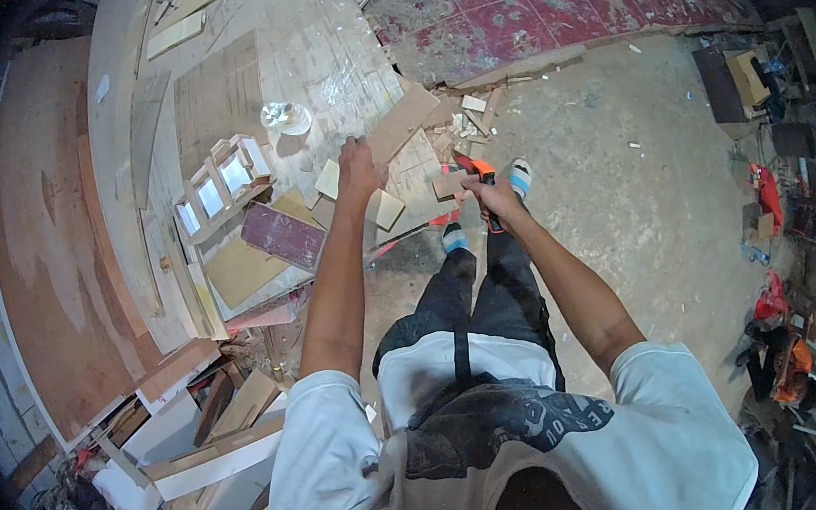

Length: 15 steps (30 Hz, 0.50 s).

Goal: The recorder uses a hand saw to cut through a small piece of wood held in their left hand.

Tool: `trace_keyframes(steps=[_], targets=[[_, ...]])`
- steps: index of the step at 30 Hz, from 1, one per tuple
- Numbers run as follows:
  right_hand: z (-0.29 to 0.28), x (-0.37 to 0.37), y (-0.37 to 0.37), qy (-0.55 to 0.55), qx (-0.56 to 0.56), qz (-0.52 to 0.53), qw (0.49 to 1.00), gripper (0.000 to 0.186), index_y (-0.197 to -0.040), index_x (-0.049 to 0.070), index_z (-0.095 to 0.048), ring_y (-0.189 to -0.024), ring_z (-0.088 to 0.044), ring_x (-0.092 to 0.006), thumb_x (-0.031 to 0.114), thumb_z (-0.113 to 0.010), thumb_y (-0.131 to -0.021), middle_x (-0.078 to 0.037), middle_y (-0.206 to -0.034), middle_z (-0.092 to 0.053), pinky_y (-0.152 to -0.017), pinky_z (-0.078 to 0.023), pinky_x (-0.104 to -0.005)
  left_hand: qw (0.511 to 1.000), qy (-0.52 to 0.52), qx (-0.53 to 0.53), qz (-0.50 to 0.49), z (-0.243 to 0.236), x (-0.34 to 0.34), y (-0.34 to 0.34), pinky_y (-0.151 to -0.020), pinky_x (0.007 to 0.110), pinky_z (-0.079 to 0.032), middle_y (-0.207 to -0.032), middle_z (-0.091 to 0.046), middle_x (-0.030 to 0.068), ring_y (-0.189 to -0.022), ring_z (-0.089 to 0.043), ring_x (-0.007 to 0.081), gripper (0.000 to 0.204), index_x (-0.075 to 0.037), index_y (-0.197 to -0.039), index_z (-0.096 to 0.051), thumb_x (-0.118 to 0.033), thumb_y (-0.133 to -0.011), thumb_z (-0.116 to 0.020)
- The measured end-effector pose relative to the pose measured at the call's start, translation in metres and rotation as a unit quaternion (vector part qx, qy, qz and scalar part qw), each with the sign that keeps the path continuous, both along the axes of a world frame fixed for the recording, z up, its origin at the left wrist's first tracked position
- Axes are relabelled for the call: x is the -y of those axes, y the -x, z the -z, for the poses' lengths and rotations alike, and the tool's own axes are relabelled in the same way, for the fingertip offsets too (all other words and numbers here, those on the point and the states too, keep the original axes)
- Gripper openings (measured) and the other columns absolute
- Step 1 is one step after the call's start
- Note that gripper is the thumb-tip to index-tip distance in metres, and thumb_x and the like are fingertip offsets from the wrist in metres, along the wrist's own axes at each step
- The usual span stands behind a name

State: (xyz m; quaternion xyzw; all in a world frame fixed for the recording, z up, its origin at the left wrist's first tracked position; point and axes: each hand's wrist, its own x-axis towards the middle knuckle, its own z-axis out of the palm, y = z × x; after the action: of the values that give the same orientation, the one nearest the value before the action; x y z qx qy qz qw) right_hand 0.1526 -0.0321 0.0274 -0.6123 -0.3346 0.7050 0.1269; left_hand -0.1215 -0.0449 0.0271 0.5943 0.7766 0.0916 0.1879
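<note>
My left hand point(358, 167) is closed over the workbench point(337, 72), its curled fingers at the near end of a flat wooden board point(403, 125). My palm hides the exact grip. My right hand point(499, 202) is wrapped round an orange-and-black hand tool point(486, 176) at the bench's right edge; its working end is hard to make out. A small wooden block point(448, 186) sits at that hand's fingertips. Pale wood offcuts point(386, 210) lie beside my left wrist, with a dark red rectangular board point(283, 237) to their left.
A small wooden frame with window-like openings point(224, 183) and a clear plastic container point(287, 120) stand on the bench. Scrap wood point(478, 116) lies beyond my right hand. A large brown panel point(49, 235) stretches along the left. Offcuts point(220, 458) are heaped at lower left.
</note>
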Motion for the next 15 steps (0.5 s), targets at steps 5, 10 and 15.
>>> trace_keyframes(steps=[5, 10, 15], targets=[[0.006, -0.007, -0.005, 0.001, 0.013, -0.002, 1.000, 0.019, -0.079, 0.008, -0.059, -0.037, -0.040, -0.0097, 0.024, -0.066, -0.086, 0.000, -0.051, -0.046, -0.036, -0.030, -0.0271, 0.995, -0.033, 0.086, 0.048, -0.019, 0.008, -0.003, -0.090, 0.043, -0.046, -0.106, -0.053, 0.0226, -0.103, -0.053, 0.0382, 0.054, 0.006, -0.106, -0.056, -0.012, -0.059, -0.078], [0.003, -0.009, 0.007, 0.000, -0.006, -0.008, 1.000, 0.020, -0.077, 0.009, -0.057, -0.037, -0.040, -0.0097, 0.024, -0.067, -0.086, 0.000, -0.051, -0.045, -0.035, -0.030, -0.0274, 0.981, 0.021, 0.189, 0.022, -0.026, 0.033, 0.035, -0.087, 0.042, -0.046, -0.104, -0.055, 0.0195, -0.102, -0.053, 0.0375, 0.056, 0.004, -0.108, -0.056, -0.013, -0.060, -0.078], [0.014, -0.010, -0.001, 0.025, -0.010, 0.012, 1.000, 0.022, -0.074, 0.010, -0.055, -0.037, -0.040, -0.0098, 0.024, -0.067, -0.086, 0.001, -0.051, -0.044, -0.035, -0.030, -0.0272, 0.991, -0.051, 0.057, 0.111, -0.036, 0.036, 0.000, -0.085, 0.043, -0.047, -0.103, -0.057, 0.0168, -0.097, -0.056, 0.0372, 0.057, 0.001, -0.109, -0.054, -0.022, -0.063, -0.079]])
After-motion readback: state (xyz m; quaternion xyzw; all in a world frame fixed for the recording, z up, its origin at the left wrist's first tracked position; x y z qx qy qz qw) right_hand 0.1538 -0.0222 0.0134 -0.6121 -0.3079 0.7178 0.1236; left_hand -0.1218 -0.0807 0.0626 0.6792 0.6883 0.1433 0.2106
